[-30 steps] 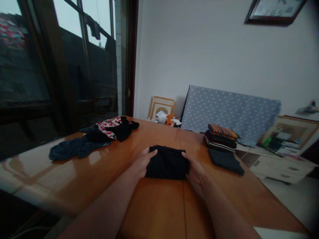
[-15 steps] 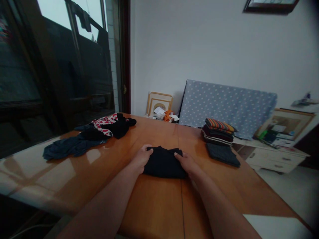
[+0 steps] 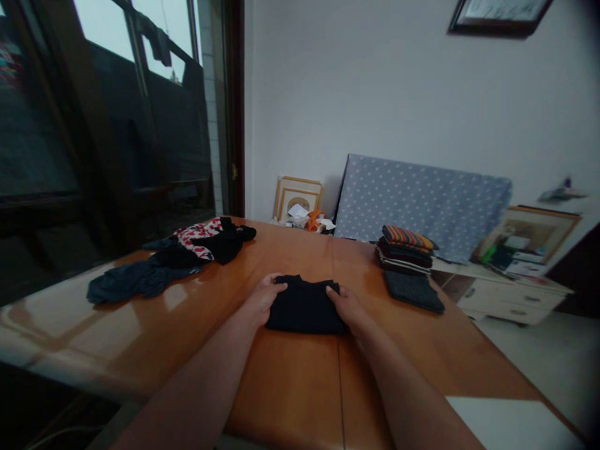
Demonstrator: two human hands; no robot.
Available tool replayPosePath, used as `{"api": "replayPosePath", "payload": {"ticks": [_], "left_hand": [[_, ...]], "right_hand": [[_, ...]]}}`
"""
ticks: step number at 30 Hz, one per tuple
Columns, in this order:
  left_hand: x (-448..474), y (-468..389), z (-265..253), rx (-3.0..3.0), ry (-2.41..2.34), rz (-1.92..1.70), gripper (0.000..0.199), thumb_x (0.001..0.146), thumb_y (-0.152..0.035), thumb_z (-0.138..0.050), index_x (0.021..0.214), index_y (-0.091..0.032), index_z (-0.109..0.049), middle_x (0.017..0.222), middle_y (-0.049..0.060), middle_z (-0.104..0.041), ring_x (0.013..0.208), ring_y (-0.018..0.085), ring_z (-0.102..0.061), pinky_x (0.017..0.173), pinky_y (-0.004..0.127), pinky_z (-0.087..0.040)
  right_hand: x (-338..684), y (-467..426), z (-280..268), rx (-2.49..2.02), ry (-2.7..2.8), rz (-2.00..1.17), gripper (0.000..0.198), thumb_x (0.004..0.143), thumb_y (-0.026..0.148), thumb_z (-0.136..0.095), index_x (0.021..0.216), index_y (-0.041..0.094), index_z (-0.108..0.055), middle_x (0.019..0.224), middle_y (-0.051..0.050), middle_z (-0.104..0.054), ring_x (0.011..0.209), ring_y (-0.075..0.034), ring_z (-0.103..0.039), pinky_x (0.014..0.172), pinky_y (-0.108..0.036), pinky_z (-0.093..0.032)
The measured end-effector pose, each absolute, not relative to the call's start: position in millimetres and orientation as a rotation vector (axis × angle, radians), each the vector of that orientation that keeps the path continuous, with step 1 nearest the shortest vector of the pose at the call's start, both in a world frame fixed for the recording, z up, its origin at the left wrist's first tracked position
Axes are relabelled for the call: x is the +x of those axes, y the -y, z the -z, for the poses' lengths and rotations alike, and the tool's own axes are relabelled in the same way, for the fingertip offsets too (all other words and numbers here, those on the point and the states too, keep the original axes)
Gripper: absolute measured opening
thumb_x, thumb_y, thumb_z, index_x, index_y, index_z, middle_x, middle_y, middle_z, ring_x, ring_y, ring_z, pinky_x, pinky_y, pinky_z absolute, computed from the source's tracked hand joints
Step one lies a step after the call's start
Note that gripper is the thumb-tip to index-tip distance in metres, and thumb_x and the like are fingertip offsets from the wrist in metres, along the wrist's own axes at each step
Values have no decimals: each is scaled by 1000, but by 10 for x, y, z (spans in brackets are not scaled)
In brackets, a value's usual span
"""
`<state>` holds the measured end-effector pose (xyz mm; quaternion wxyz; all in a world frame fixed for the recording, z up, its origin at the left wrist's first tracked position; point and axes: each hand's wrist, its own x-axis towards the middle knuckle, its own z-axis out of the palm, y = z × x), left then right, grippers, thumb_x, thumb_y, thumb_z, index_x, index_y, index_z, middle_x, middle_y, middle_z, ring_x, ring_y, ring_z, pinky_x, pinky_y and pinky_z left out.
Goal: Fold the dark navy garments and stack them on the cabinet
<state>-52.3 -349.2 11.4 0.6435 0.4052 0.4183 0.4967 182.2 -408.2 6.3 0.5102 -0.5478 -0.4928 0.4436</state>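
Observation:
A dark navy folded garment point(image 3: 307, 309) lies in a flat rectangle on the wooden table point(image 3: 290, 387). I cannot tell which kind of garment it is. My left hand point(image 3: 266, 300) grips its far left corner, thumb on top and fingers under or behind the cloth. At the far right corner my right hand point(image 3: 345, 305) pinches it the same way, thumb on top. The fingers of both hands are partly hidden by the fabric.
Rumpled clothes point(image 3: 187, 256), black, blue and red-patterned, lie at the table's left. On the right stands a stack of folded clothes point(image 3: 405, 250) with a folded grey garment point(image 3: 413, 290) before it. A white sheet point(image 3: 506, 422) is at the near right edge.
The view has shifted slightly. Both hands keep hold of the garment's corners, and its far edge looks a little straighter than before.

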Motion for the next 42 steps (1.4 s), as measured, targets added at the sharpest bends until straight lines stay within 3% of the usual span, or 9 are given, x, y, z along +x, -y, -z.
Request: {"api": "replayPosePath", "payload": {"ticks": [6, 12, 15, 19, 32, 42], "left_hand": [[-550, 3510, -239, 805, -989, -1042, 34, 73, -10, -68, 107, -17, -66, 85, 8, -74, 70, 22, -71, 68, 34, -57], [-481, 3580, -351, 811, -1038, -1079, 34, 74, -5, -67, 104, -18, -68, 84, 8, -75, 67, 21, -72, 65, 33, -58], [-437, 3611, -406, 824, -1030, -1080, 32, 72, -3, -67, 101, -18, -69, 84, 8, -75, 67, 20, -72, 65, 32, -58], [-211, 3594, -551, 904, -928, -1062, 33, 68, -6, -70, 99, -17, -70, 84, 7, -75, 68, 20, -72, 66, 31, -58], [2146, 3394, -824, 967, -668, -876, 30, 61, -7, -67, 90, -17, -66, 73, 4, -72, 62, 20, -69, 62, 32, -56], [3453, 2893, -857, 920, -767, -748, 22, 66, -7, -65, 86, -18, -63, 66, 4, -68, 57, 22, -67, 66, 40, -57]], "right_hand": [[1755, 4032, -212, -1435, 1139, -1120, 16, 86, 34, -62, 91, 21, -70, 98, -6, -73, 93, -23, -66, 87, -34, -50], [1838, 4111, -340, -1435, 1039, -1270, 10, 80, 26, -64, 87, 20, -66, 80, -4, -70, 70, -18, -63, 67, -30, -50], [1925, 4224, -381, -1410, 1012, -1328, 16, 72, 18, -66, 87, 19, -64, 75, -2, -68, 66, -17, -61, 61, -28, -48], [2166, 4379, -464, -1325, 985, -1331, 22, 70, 19, -67, 93, 21, -64, 77, -1, -68, 72, -17, -63, 67, -28, -50], [4255, 4720, -671, -1283, 778, -927, 29, 71, 22, -69, 100, 24, -63, 87, -1, -71, 79, -18, -64, 64, -26, -49], [5324, 4360, -689, -1359, 614, -751, 11, 77, 19, -68, 88, 18, -65, 71, -2, -68, 60, -14, -60, 55, -24, -47]]}}
